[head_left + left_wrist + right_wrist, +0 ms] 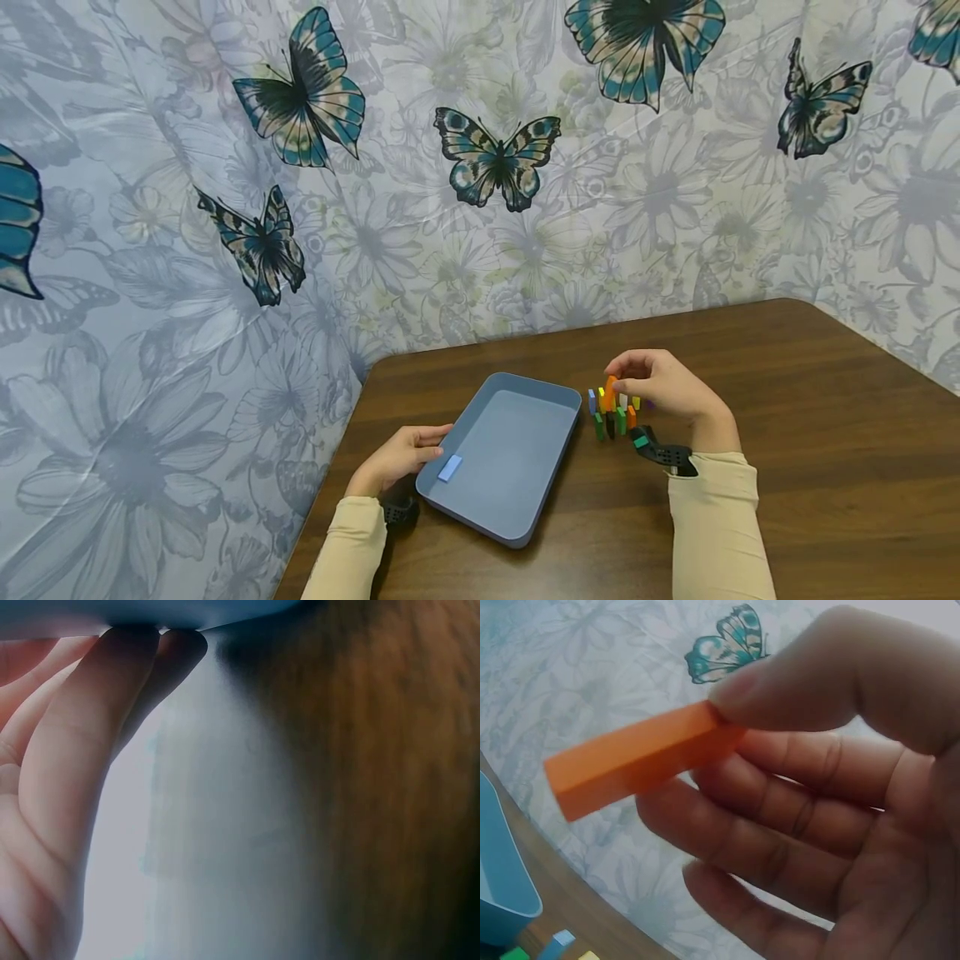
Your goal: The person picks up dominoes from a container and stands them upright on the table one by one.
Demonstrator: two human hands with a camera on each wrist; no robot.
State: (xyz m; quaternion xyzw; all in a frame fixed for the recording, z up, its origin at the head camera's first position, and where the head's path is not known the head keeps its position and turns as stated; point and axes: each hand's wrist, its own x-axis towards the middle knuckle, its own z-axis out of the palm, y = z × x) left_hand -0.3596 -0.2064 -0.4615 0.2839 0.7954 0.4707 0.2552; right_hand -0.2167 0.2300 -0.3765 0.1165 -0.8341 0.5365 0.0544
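Observation:
My right hand [663,383] pinches an orange domino block [630,761] between thumb and fingers, above a cluster of small coloured blocks. In the right wrist view its long free end points left, and the little finger hangs apart. Standing blocks below include a green block [621,421], a blue block [592,402] and a black block [611,426]. My left hand [397,458] touches the left side of a blue-grey tray [517,467] with fairly straight fingers. One light blue block [450,468] lies inside the tray by that wall.
The brown wooden table [840,433] reaches to the right of the blocks. Behind and left of it hangs a pale floral cloth [420,267] with butterflies. A black strap [663,452] is on the right wrist, close to the front blocks.

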